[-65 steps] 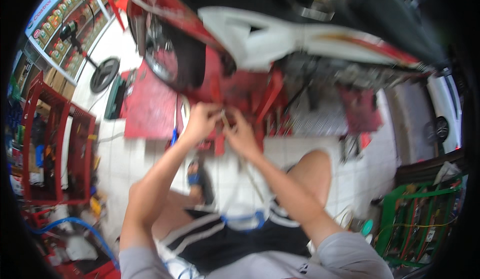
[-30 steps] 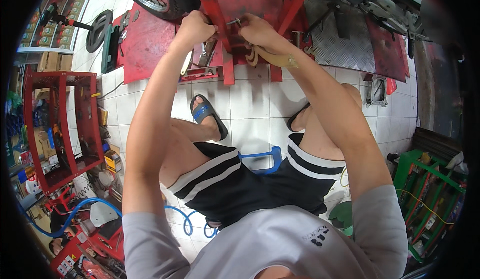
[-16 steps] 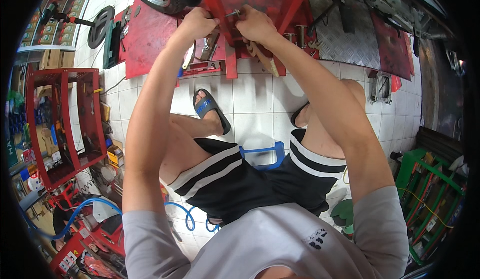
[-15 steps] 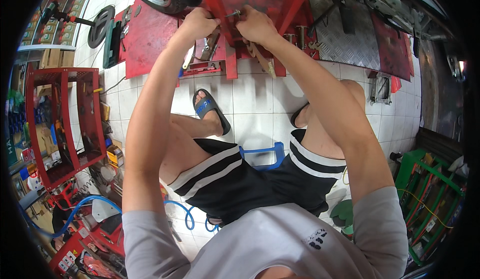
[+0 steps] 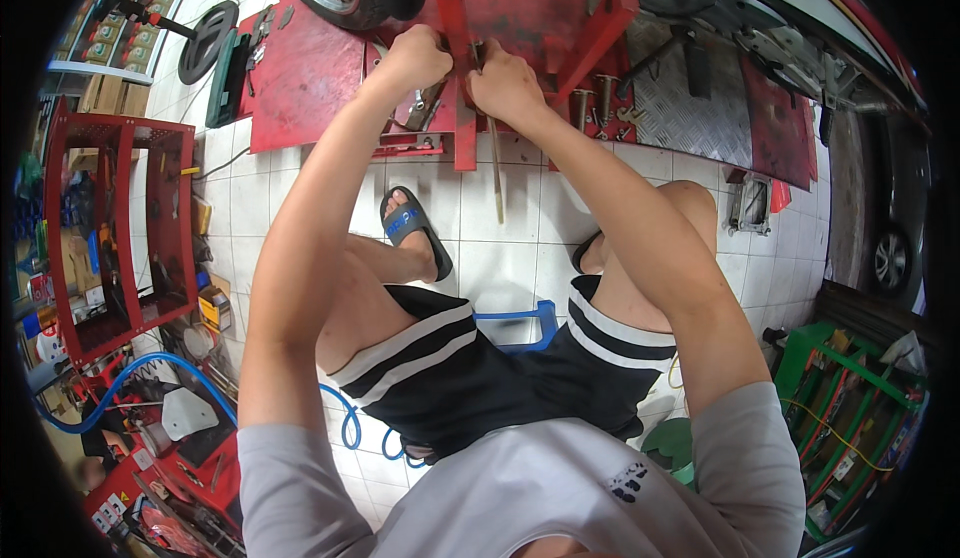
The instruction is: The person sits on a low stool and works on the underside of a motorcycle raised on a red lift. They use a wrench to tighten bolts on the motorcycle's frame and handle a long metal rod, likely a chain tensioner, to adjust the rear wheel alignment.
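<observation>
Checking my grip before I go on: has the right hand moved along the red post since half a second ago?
No. The right hand stays clenched beside the red post, as before, just across from the left hand.

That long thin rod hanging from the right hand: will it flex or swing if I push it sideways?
The rod looks straight and slender, so probably stiff and light. It is held only at its top by the right hand, so the free lower end would likely swing. Being round, it may roll on the tiles if dropped.
</observation>
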`<control>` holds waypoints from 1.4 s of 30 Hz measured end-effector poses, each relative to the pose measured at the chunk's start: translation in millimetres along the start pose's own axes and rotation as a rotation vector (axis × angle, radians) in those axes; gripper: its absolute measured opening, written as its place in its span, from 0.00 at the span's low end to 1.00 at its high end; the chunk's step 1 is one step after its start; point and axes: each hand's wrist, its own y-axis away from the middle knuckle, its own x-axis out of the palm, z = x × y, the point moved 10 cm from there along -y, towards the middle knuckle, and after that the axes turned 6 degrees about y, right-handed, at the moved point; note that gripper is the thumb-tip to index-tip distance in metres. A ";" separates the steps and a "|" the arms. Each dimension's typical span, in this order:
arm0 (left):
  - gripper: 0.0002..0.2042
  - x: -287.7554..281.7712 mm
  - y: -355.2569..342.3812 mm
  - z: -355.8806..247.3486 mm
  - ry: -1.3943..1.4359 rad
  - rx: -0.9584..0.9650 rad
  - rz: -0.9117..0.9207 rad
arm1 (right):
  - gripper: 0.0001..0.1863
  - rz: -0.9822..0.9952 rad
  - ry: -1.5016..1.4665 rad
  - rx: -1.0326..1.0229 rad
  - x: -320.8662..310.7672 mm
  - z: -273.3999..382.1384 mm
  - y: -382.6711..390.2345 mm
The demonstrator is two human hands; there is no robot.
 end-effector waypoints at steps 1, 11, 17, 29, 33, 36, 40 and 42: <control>0.14 0.5 -0.5 -3.4 -0.014 0.029 0.002 | 0.24 0.004 0.022 0.003 1.5 -1.6 0.3; 0.16 -2.6 8.4 -24.2 -0.144 0.010 -0.033 | 0.30 -0.008 0.046 -0.014 8.2 -6.5 1.9; 0.13 -3.2 2.5 -29.1 -0.157 0.182 -0.136 | 0.33 -0.138 0.360 -0.092 15.1 -1.9 3.2; 0.10 -5.8 -4.4 0.8 -0.017 0.084 -0.151 | 0.21 -0.190 0.107 -0.144 8.8 1.4 -1.6; 0.06 9.4 1.9 -23.0 0.104 0.061 -0.036 | 0.27 -0.283 0.093 -0.126 9.8 -17.2 -0.8; 0.05 19.0 8.5 -25.4 0.213 -0.019 0.006 | 0.28 -0.269 0.020 -0.130 19.4 -26.0 -0.1; 0.06 9.7 6.3 -11.9 0.248 0.001 0.063 | 0.29 -0.165 -0.050 -0.103 15.2 -10.5 -1.9; 0.07 9.0 4.5 -0.4 0.312 -0.036 0.038 | 0.32 -0.084 -0.049 -0.075 18.8 -12.2 -3.8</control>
